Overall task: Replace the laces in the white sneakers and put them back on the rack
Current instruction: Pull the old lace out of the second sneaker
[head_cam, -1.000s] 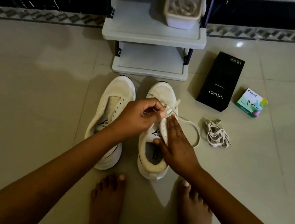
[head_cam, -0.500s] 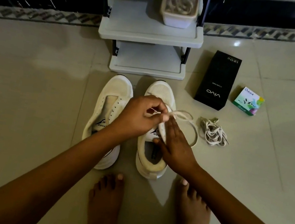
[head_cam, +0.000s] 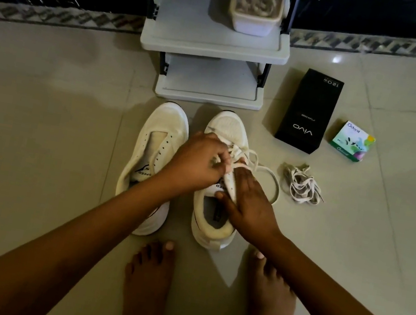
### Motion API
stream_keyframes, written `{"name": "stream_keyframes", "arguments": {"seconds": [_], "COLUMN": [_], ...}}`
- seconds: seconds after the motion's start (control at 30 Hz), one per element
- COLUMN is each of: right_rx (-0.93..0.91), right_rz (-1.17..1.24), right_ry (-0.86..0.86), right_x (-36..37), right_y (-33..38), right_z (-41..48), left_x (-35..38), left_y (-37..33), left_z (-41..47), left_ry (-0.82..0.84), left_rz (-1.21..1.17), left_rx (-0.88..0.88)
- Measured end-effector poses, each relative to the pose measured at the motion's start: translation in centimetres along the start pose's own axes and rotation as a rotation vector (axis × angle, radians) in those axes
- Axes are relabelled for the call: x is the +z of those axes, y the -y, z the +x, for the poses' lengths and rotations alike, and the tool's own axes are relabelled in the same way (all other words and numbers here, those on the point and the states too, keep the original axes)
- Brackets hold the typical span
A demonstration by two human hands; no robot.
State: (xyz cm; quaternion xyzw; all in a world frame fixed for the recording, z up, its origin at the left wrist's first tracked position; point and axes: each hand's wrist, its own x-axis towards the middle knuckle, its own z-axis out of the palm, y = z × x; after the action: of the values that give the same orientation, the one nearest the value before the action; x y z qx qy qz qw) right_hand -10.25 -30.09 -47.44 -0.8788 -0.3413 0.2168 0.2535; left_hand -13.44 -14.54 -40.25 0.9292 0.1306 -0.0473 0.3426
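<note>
Two white sneakers stand side by side on the floor, toes toward the rack [head_cam: 213,44]. The left sneaker [head_cam: 159,137] has bare eyelets and no lace. On the right sneaker [head_cam: 230,128] a white lace [head_cam: 268,172] runs through the upper eyelets and loops out over the floor to the right. My left hand [head_cam: 197,163] pinches that lace above the tongue. My right hand [head_cam: 249,200] lies on the right side of the shoe, fingers along the eyelet row and thumb inside the opening. A loose bundle of laces [head_cam: 302,185] lies on the floor further right.
A white tub [head_cam: 252,23] holding more laces sits on the rack's upper shelf. A black phone box [head_cam: 309,111] and a small green box [head_cam: 351,141] lie on the tiles to the right. My bare feet [head_cam: 148,285] are just behind the sneakers.
My left hand has drawn the lace a little back toward me, and the loop on the floor has shifted. My right hand stays on the shoe.
</note>
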Motion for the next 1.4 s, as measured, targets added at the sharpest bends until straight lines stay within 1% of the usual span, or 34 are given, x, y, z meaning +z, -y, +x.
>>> {"name": "stream_keyframes", "arguments": {"seconds": [0.07,0.1,0.17,0.2,0.23,0.3,0.37,0.4,0.47,0.5,0.53,0.63,0.7,0.73,0.77,0.87,0.93,1.03,1.1,1.17,1.2,1.33,1.4], "right_rx": [-0.008,-0.012,-0.010,-0.008,-0.003,0.001,0.001,0.004,0.008,0.007,0.002,-0.012,-0.008,-0.002,0.004,0.012,0.006,0.011,0.017,0.020,0.016,0.011,0.011], "right_rz": [-0.026,-0.032,-0.020,-0.012,0.000,0.021,0.023,0.021,0.015,0.011,0.001,-0.039,-0.016,-0.003,0.004,0.028,0.025,0.015,0.014,0.022,0.024,0.008,0.002], "right_ry": [0.025,0.031,0.033,0.028,0.021,0.002,0.007,0.013,0.012,0.013,0.025,0.076,0.069,0.068,0.064,0.046,0.030,0.035,0.043,0.053,0.057,0.054,0.059], "right_x": [-0.4,-0.5,-0.2,-0.1,0.1,0.2,0.2,0.2,0.1,0.0,-0.1,-0.6,-0.5,-0.4,-0.2,0.1,0.2,0.2,0.1,0.1,0.0,-0.3,-0.5], "right_y": [-0.1,-0.1,0.0,0.2,0.2,0.2,0.2,0.2,0.4,0.4,0.4,0.1,0.2,0.3,0.3,0.3,0.1,0.2,0.3,0.3,0.3,0.7,0.9], "right_z": [-0.2,-0.2,0.0,0.0,0.1,0.1,0.0,0.0,0.0,0.0,0.0,0.0,0.0,0.1,0.1,0.3,0.4,0.4,0.3,0.4,0.5,0.4,0.2], "left_x": [-1.4,-1.8,-1.7,-1.5,-1.1,0.0,1.2,1.6,1.7,1.5,1.0,-1.1,-1.9,-1.9,-1.8,-0.5,0.5,1.8,2.2,2.0,1.6,-0.9,-1.8], "left_y": [-0.8,-0.9,-0.5,-0.2,0.1,0.8,1.3,1.5,1.3,1.1,0.7,-1.0,-1.2,-1.0,-0.8,0.3,0.9,1.2,1.3,1.3,1.1,-0.9,-1.7], "left_z": [0.2,0.2,-0.2,-0.5,-0.7,-1.0,-1.0,-1.0,-0.6,-0.4,-0.3,-0.3,-0.3,-0.3,-0.4,-0.6,-0.7,-0.5,-0.3,-0.2,-0.1,-0.5,-0.5], "left_ry": [0.069,0.071,0.052,0.052,0.072,0.123,0.061,0.016,-0.043,-0.051,-0.043,0.053,0.063,0.058,0.058,0.109,0.113,-0.009,-0.079,-0.109,-0.111,0.007,0.030], "left_rz": [-0.248,-0.316,-0.378,-0.363,-0.306,-0.065,0.187,0.253,0.257,0.206,0.107,-0.261,-0.359,-0.355,-0.299,0.030,0.108,0.263,0.304,0.193,0.075,-0.571,-0.843], "left_rx": [-0.062,-0.077,-0.080,-0.083,-0.083,-0.052,0.024,0.034,0.025,0.019,0.010,-0.030,-0.032,-0.032,-0.034,-0.052,-0.050,-0.013,0.015,0.035,0.028,-0.128,-0.190]}}
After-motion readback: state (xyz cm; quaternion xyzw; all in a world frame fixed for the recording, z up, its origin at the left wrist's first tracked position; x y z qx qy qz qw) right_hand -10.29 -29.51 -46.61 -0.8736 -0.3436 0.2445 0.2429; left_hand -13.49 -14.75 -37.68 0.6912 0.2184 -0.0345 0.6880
